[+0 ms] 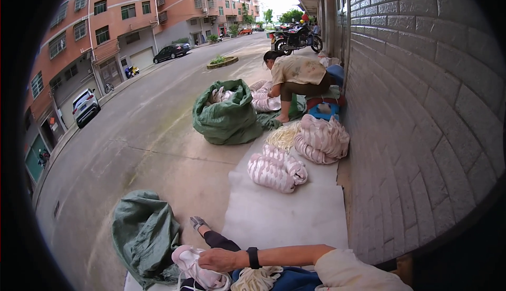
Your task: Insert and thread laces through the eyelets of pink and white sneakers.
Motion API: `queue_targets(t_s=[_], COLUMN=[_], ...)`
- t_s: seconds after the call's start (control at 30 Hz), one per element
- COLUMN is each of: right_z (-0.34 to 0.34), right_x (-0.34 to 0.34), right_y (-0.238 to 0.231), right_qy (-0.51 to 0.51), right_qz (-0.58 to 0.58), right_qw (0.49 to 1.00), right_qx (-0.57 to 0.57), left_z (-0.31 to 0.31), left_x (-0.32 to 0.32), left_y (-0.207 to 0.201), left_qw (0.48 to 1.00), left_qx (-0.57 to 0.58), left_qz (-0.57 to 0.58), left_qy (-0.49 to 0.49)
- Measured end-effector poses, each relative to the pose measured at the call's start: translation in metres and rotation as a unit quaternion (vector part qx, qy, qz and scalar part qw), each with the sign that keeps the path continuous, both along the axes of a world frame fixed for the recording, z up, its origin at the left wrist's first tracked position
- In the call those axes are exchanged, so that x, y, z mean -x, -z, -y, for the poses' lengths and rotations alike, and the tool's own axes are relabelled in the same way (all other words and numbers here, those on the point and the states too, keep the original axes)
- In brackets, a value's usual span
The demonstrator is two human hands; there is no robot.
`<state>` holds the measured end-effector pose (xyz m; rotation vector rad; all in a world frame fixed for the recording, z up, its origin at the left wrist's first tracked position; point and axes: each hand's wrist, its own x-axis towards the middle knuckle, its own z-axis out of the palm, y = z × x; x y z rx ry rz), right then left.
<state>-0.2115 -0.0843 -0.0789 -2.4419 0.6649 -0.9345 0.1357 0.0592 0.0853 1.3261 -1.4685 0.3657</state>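
Note:
My right hand [219,260], a black band on its wrist, reaches in from the lower right. Its fingers are curled closed at the upper part of a pink-and-white shoe [187,259]. White laces hang loose from the shoe near the lower edge. Beside the shoe, on dark blue cloth [296,279], rests a bundle of cream laces [256,279]. My left hand cannot be seen. Left of the shoe slumps a green woven sack [145,233]. What looks like a dark-clothed leg with a grey-shod foot [198,222] shows beyond my forearm.
Bundled pink-and-white shoe pieces [276,169] and cream laces [283,136] lie on a pale sheet [287,212]. Farther off, a person [300,75] bends beside a filled green sack [225,114] and a blue stool [323,112]. A brick wall [411,117] bounds the right.

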Motion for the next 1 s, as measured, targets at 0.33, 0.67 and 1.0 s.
queue_targets(t_s=[0.33,0.67,1.0], right_z=[-0.048,-0.03,-0.019], right_x=[-0.011,-0.011,-0.02], right_y=[-0.098,-0.072,-0.066], right_qy=[0.007,0.04,-0.012], right_qz=[0.216,0.251,0.351], right_qw=[0.967,0.906,0.741], right_qx=[-0.136,-0.339,-0.573], left_z=[0.052,0.062,0.052], left_x=[0.187,0.2,0.151], left_y=[0.069,0.099,0.135], left_qw=[0.898,0.839,0.783], left_qx=[-0.293,-0.314,-0.385], left_qz=[-0.148,-0.319,-0.391], left_qy=[0.291,0.311,0.292])
